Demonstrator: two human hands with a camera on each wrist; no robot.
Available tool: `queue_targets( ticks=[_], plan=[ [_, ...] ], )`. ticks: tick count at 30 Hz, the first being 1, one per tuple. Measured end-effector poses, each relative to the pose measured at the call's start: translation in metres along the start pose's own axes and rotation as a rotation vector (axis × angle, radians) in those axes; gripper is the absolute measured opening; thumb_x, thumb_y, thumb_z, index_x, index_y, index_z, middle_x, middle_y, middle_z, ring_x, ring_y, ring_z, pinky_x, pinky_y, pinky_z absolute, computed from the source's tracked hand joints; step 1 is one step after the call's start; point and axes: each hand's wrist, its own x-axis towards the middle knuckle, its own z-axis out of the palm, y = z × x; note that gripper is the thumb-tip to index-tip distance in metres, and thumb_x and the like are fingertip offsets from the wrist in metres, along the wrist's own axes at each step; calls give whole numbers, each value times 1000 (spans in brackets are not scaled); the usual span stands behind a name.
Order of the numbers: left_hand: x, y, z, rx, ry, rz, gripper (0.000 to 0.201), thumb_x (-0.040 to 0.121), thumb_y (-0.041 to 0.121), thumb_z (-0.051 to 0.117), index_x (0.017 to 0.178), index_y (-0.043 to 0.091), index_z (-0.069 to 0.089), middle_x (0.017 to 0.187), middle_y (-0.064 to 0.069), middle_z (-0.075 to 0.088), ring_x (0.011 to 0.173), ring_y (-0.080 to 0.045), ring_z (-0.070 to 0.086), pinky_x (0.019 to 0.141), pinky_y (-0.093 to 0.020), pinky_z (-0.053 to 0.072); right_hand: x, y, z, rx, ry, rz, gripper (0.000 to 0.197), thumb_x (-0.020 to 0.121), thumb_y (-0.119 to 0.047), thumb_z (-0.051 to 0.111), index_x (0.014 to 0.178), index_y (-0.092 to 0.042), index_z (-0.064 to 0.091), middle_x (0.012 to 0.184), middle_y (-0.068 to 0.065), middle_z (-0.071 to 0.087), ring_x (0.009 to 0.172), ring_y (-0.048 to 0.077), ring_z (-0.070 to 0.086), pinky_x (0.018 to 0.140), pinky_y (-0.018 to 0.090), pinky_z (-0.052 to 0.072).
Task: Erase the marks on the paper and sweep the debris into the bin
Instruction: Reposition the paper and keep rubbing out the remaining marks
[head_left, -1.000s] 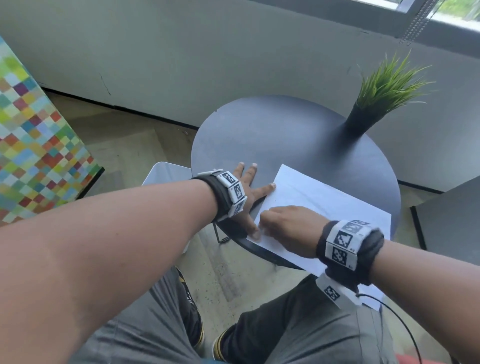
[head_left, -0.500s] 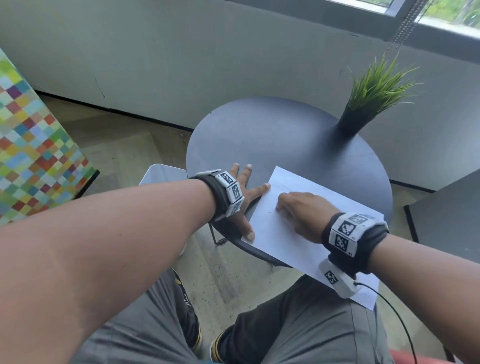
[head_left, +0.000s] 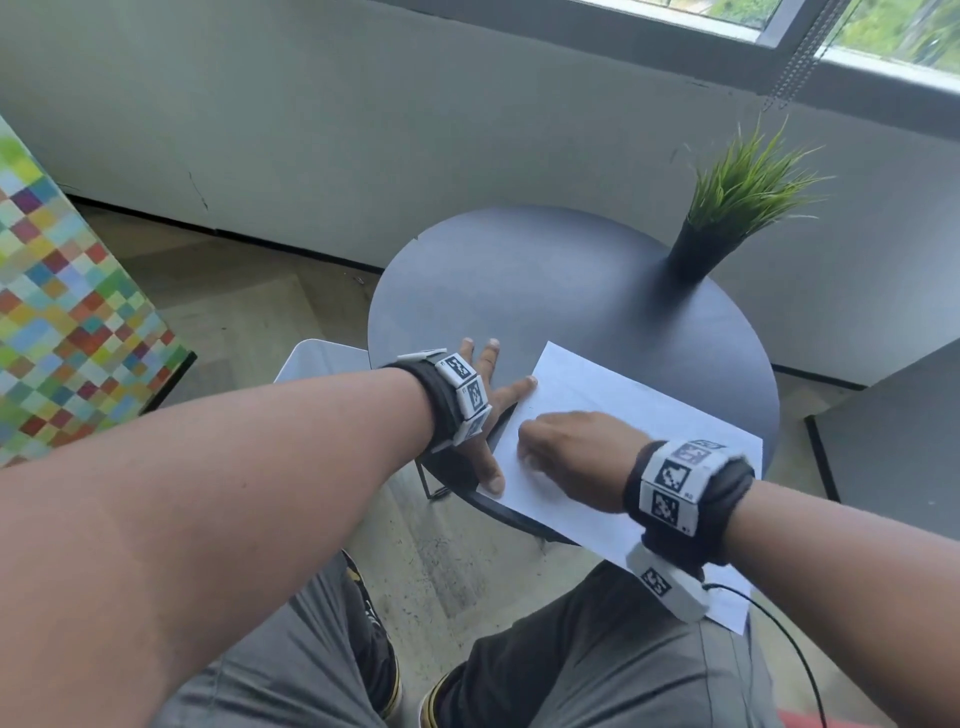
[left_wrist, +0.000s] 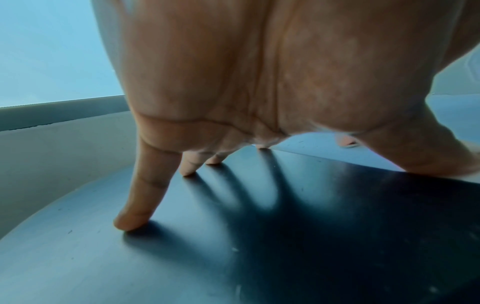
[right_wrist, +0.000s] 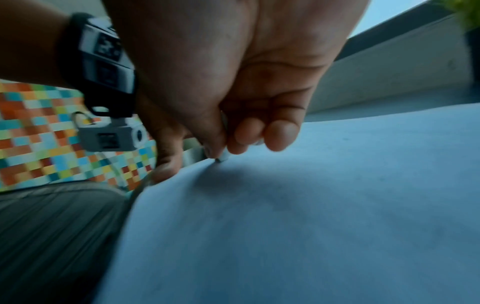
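A white sheet of paper (head_left: 613, 410) lies on the near right part of a round dark table (head_left: 519, 291), its near corner hanging over the edge. My left hand (head_left: 488, 395) lies flat with spread fingers on the table, its forefinger and thumb touching the paper's left edge; the spread fingertips (left_wrist: 130, 222) press the dark top. My right hand (head_left: 566, 452) is curled on the paper near its left edge. It pinches a small pale eraser (right_wrist: 223, 158) whose tip touches the paper (right_wrist: 311, 205). No marks are plainly visible.
A black pot with a green grass plant (head_left: 727, 208) stands at the table's far right. A white bin (head_left: 317, 358) sits on the floor left of the table, under my left forearm. A multicoloured checked panel (head_left: 62, 322) is at the left, a dark surface (head_left: 893, 441) at the right.
My right hand went from the paper's near left edge to further up the sheet, then came back left and nearer. The left hand has stayed flat at the paper's edge.
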Motion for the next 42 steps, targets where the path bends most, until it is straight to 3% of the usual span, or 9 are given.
queue_targets(
  ticks=[5,11,16,21,27,31,35,40,42],
  plan=[
    [-1,2,-3,-7,-9,-9,147,29,90,66,140,53,-22,156,-15,-29,143,-47,-18,111,-70,10,17,44,-14,-58,119,250,13,92,-22,46,102,-26,51,105,1,63,96,28,59,80,38,51],
    [-1,3,-5,24,-11,-9,149,29,91,65,141,50,-23,156,-17,-29,143,-48,-18,110,-69,11,-4,2,2,-17,11,-29,9,97,-26,43,103,-28,50,102,-5,59,89,19,54,74,33,45],
    [-4,3,-6,32,-20,-6,145,33,90,66,142,50,-21,156,-16,-28,144,-47,-15,110,-69,13,-4,61,-9,-48,109,302,13,88,-21,46,98,-29,49,104,-4,62,93,27,59,79,41,52],
    [-5,2,-8,35,-45,-14,148,27,92,63,139,53,-25,156,-14,-29,144,-46,-16,109,-69,12,-20,8,6,-27,-17,-11,12,94,-24,44,104,-28,49,103,-5,58,93,21,56,78,38,48],
    [-12,6,-15,41,-98,-22,145,35,88,66,144,49,-21,159,-12,-24,145,-46,-7,110,-68,16,-22,62,-1,6,119,296,15,95,-32,42,103,-26,53,109,-2,64,99,26,58,79,34,49],
    [-18,21,-28,4,7,34,131,52,87,63,154,31,3,162,-5,-15,148,-35,2,111,-64,22,-15,52,1,25,128,292,18,95,-30,39,101,-21,54,107,3,65,96,29,57,79,36,50],
    [-22,36,-6,-42,65,77,127,57,94,50,154,32,-5,161,9,-16,149,-23,-9,105,-74,16,-11,40,-4,39,130,302,19,95,-30,40,105,-20,54,109,6,65,98,30,57,80,36,48],
    [-25,23,8,-81,45,54,134,49,98,46,152,36,-13,159,14,-23,148,-25,-16,104,-77,9,-15,-2,3,60,-8,34,15,95,-27,45,107,-23,53,109,3,63,100,28,57,81,39,48],
    [-27,20,8,-99,46,34,134,50,97,48,152,36,-12,159,13,-21,148,-25,-16,104,-77,8,-12,14,-3,35,10,128,20,94,-28,44,111,-27,53,115,2,62,103,28,58,86,40,49]
  ],
)
